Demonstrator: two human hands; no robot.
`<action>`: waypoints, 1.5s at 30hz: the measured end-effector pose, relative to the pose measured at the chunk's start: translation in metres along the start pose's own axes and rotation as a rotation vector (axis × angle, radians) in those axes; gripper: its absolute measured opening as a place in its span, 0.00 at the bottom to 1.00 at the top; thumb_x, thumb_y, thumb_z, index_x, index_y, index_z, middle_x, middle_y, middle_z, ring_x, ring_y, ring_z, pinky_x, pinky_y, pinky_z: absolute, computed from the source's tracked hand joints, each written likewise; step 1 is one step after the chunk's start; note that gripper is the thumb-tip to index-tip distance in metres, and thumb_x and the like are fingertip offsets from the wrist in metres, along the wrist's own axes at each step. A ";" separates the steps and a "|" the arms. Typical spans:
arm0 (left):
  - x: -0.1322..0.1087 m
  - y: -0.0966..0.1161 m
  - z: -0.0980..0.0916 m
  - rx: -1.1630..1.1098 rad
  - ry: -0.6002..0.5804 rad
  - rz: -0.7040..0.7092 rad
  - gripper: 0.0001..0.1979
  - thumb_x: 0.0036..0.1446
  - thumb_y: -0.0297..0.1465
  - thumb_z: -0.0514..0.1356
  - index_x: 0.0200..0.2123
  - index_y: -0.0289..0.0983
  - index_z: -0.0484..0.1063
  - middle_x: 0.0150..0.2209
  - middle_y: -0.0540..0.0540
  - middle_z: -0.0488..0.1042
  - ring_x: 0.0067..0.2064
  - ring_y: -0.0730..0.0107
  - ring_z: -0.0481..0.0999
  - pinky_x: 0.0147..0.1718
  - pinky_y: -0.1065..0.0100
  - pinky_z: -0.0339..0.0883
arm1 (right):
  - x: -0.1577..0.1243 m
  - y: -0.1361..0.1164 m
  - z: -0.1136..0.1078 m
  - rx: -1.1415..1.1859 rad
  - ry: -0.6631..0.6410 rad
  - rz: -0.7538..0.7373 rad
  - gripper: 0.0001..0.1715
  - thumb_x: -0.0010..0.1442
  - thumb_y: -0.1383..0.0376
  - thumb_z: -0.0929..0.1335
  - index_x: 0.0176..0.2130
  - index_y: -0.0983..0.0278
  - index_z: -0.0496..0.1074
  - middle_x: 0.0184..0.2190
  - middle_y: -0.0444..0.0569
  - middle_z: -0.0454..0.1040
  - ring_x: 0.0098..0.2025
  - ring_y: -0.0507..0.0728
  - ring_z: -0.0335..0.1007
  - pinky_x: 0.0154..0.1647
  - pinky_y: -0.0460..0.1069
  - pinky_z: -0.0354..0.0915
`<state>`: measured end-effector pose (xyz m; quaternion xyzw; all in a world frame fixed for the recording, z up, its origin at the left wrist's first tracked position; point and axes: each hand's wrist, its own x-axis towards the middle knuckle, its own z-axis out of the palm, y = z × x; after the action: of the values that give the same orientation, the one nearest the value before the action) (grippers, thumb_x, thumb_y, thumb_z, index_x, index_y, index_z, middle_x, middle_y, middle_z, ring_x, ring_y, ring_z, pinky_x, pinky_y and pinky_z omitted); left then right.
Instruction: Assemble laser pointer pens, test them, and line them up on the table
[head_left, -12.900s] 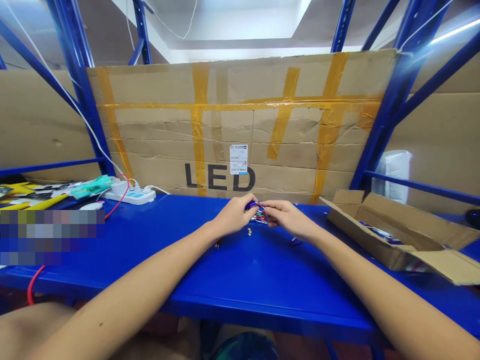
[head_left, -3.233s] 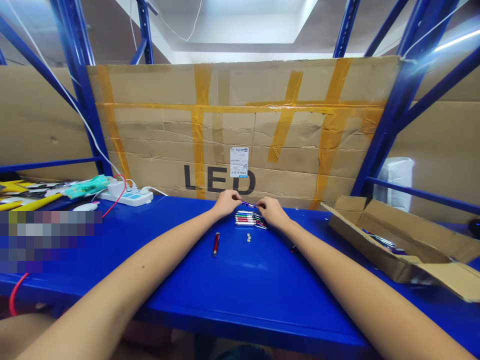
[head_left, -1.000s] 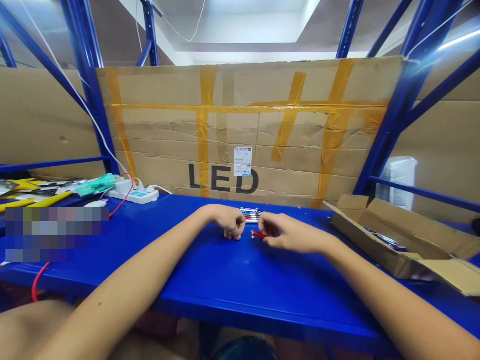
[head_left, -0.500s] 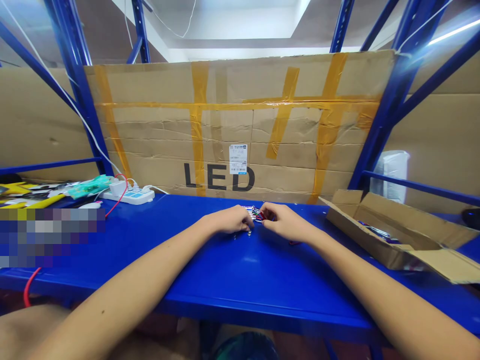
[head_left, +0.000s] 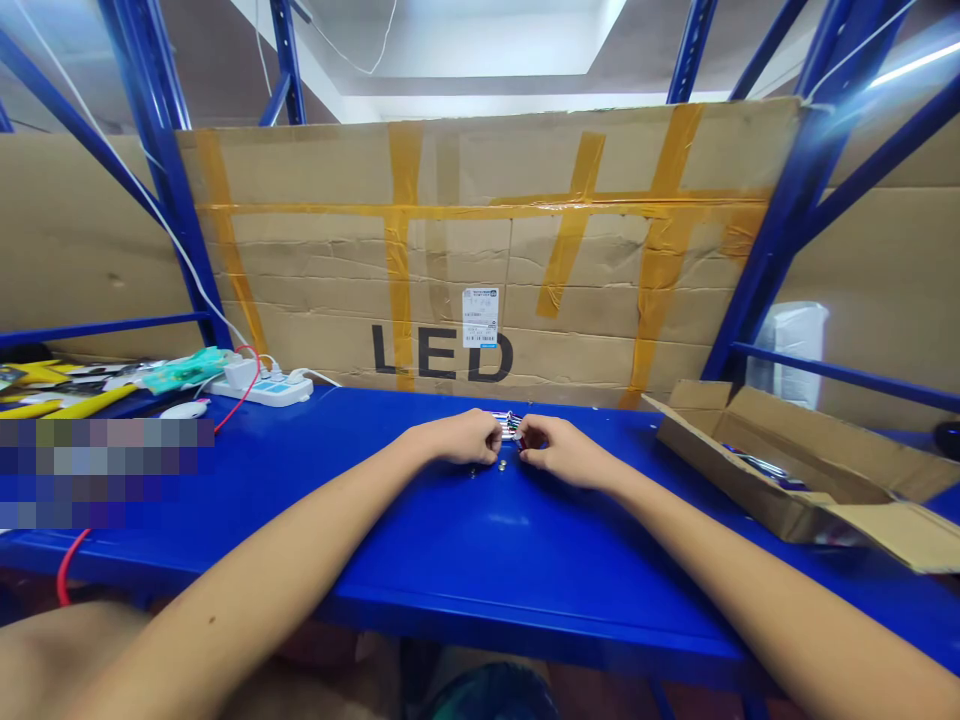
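Note:
My left hand rests on the blue table with its fingers curled closed; whatever is in them is hidden. Just past its fingertips, a small shiny metal piece lies on the table, and another tiny piece sits below the hand. My right hand is opposite, thumb and fingers bent into a pinch around something too small and covered to make out. Between and behind both hands lies a bundle of thin, shiny, pen-like sticks, partly covered by the fingers.
An open cardboard box with shiny slender items stands at the right. On the left are a white power strip, a red cable and a pile of yellow and black items. A large cardboard sheet closes off the back.
My left fingers have drawn back from the small metal piece, which now lies uncovered. My right fingers have closed slightly, and less red shows at them. The view has shifted a little.

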<state>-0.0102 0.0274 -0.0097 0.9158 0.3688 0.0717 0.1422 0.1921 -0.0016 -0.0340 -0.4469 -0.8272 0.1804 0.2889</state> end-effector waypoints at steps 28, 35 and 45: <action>-0.001 0.006 -0.007 -0.035 0.268 0.252 0.12 0.55 0.24 0.56 0.41 0.35 0.77 0.36 0.46 0.79 0.36 0.70 0.75 0.36 0.70 0.64 | 0.002 0.006 -0.005 0.023 0.036 -0.039 0.09 0.48 0.73 0.65 0.32 0.64 0.70 0.33 0.46 0.75 0.38 0.56 0.70 0.42 0.50 0.64; 0.002 -0.006 -0.001 -0.005 -0.058 0.184 0.16 0.52 0.21 0.58 0.43 0.38 0.79 0.35 0.48 0.79 0.32 0.73 0.74 0.31 0.73 0.62 | 0.000 0.001 -0.005 -0.077 -0.019 -0.063 0.12 0.47 0.76 0.64 0.32 0.64 0.70 0.33 0.46 0.75 0.36 0.56 0.69 0.40 0.50 0.63; 0.006 0.001 0.006 0.009 -0.061 0.128 0.07 0.53 0.22 0.59 0.33 0.35 0.76 0.28 0.49 0.75 0.26 0.74 0.69 0.27 0.72 0.59 | -0.001 -0.004 -0.004 -0.059 -0.017 -0.040 0.11 0.48 0.76 0.64 0.31 0.63 0.70 0.33 0.47 0.75 0.37 0.56 0.69 0.41 0.50 0.63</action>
<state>-0.0040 0.0300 -0.0150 0.9399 0.3053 0.0511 0.1445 0.1928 -0.0044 -0.0293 -0.4371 -0.8434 0.1536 0.2722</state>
